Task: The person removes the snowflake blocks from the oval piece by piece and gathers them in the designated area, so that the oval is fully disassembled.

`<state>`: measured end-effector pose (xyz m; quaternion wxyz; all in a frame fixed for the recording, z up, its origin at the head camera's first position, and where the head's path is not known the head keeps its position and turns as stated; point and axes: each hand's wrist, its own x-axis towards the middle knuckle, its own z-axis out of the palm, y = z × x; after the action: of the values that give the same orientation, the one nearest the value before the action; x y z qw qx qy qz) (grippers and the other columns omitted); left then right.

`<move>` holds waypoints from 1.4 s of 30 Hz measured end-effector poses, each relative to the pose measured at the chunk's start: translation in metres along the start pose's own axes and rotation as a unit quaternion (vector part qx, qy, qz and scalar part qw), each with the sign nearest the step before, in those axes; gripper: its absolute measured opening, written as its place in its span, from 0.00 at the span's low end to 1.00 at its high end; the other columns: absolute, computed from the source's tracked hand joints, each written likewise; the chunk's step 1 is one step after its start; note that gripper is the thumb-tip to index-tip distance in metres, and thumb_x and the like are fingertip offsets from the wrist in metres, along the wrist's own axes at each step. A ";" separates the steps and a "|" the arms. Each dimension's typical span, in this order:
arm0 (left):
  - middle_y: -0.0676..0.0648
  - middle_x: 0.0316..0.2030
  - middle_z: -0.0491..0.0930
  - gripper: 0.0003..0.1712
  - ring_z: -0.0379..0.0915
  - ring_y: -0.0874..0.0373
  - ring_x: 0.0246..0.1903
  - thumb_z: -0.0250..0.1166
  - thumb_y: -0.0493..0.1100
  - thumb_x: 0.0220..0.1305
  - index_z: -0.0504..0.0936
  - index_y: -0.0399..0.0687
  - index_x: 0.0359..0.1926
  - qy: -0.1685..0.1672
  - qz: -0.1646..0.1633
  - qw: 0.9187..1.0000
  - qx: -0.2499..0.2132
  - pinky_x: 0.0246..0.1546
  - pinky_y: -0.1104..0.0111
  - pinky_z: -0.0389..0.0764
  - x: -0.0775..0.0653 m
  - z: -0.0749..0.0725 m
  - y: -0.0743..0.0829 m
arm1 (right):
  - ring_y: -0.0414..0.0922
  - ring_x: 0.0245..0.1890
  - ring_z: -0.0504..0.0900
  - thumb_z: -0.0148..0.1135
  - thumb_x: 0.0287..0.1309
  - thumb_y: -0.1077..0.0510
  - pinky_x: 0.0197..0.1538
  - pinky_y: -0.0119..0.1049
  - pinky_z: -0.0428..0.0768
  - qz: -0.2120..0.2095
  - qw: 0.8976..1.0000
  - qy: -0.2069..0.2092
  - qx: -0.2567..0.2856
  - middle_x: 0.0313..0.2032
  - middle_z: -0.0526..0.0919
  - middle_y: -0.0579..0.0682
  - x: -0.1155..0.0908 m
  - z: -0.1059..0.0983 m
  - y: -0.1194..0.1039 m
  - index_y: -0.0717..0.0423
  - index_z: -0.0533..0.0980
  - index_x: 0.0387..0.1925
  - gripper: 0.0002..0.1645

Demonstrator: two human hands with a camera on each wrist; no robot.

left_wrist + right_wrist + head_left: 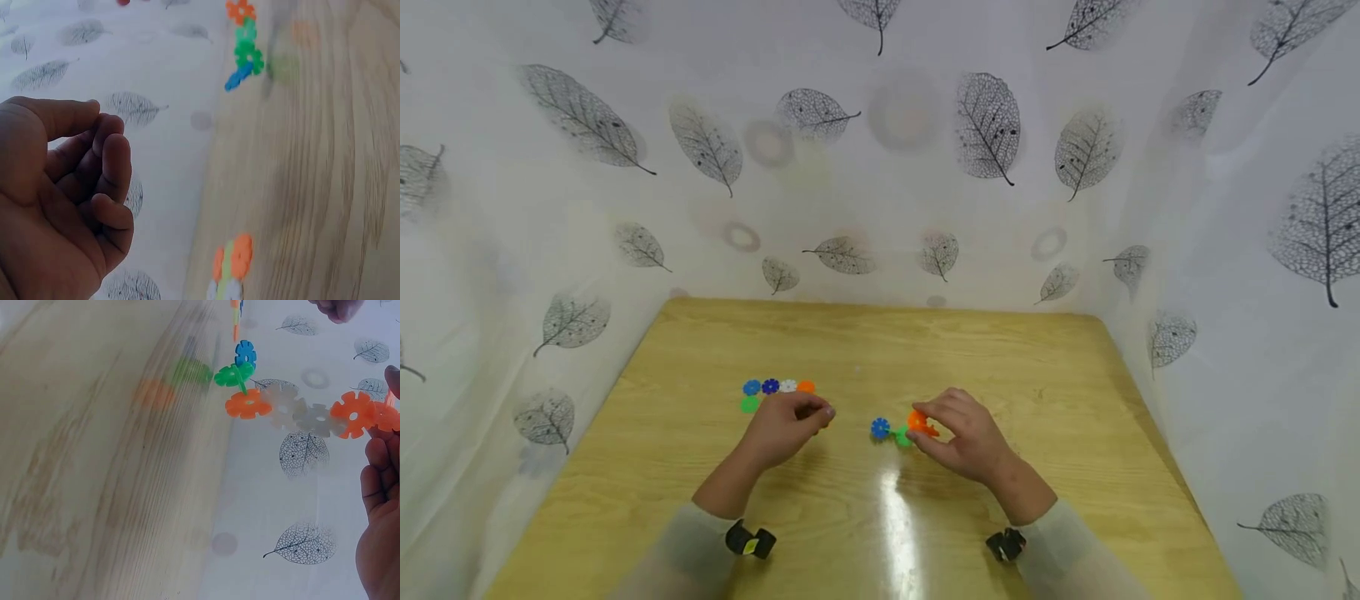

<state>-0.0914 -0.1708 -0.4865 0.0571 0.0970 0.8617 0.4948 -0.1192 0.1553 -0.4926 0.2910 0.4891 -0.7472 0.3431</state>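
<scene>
Pale white sheeting (902,200), smooth with soft folds and printed with dark, lacy leaf skeletons, stands behind and to both sides of a rectangular yellow-brown worktop (1000,358). Streaky wood grain runs across the worktop's slightly glossy surface, and a bright strip of reflected light (897,517) lies on its near middle part.

Two bare hands reach in from the near side, coming out of pale sleeves (1060,533), with a black device (1007,545) at each wrist. Right of the middle, the right hand (966,433) pinches the orange end of a chain of flat, round plastic-looking discs (317,419), each notched round its edge like a flower. From the fingers the chain runs left: orange, whitish, orange and green pieces, then a blue disc (880,428) at its left tip. Whether the chain touches the worktop is hard to tell.

To the left, the left hand (781,429) is loosely curled, thumb close to the forefinger, with nothing visible in its grasp. Just beyond it on the worktop lies a second group of notched discs (771,386): light blue, dark blue, white and orange in a row, with a green one on the near left, the rest partly hidden by that hand.
</scene>
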 end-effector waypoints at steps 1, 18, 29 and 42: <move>0.48 0.36 0.87 0.14 0.82 0.52 0.34 0.67 0.51 0.73 0.89 0.47 0.45 -0.008 0.005 1.000 -0.005 0.31 0.64 0.82 0.001 0.003 0.002 | 0.43 0.34 0.83 0.73 0.64 0.50 0.41 0.41 0.82 0.001 1.000 -0.003 -0.001 0.37 0.89 0.47 0.001 0.000 0.000 0.61 0.86 0.49 0.20; 0.46 0.34 0.87 0.19 0.81 0.49 0.32 0.63 0.58 0.75 0.91 0.50 0.41 -0.102 0.053 0.991 -0.068 0.32 0.62 0.84 0.021 0.053 0.038 | 0.43 0.36 0.84 0.79 0.58 0.52 0.42 0.40 0.83 -0.022 1.000 -0.001 0.013 0.40 0.90 0.49 0.005 0.007 -0.003 0.61 0.85 0.50 0.23; 0.44 0.29 0.86 0.14 0.74 0.59 0.25 0.65 0.56 0.73 0.90 0.59 0.33 -0.097 0.061 0.992 -0.057 0.25 0.66 0.78 0.021 0.062 0.041 | 0.43 0.38 0.84 0.78 0.59 0.52 0.45 0.40 0.82 -0.043 0.999 -0.005 0.023 0.41 0.90 0.48 0.004 0.012 -0.006 0.61 0.86 0.49 0.21; 0.53 0.28 0.86 0.11 0.74 0.62 0.24 0.65 0.49 0.73 0.90 0.58 0.33 -0.074 0.070 0.993 -0.053 0.26 0.67 0.79 0.017 0.063 0.045 | 0.41 0.38 0.84 0.80 0.56 0.52 0.45 0.40 0.81 -0.029 0.999 -0.009 0.018 0.41 0.90 0.46 0.002 0.012 -0.008 0.59 0.86 0.49 0.21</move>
<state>-0.0910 -0.0918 -0.4791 0.0913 0.1900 0.8185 0.5344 -0.1139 0.1421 -0.4961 0.2854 0.5190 -0.7288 0.3436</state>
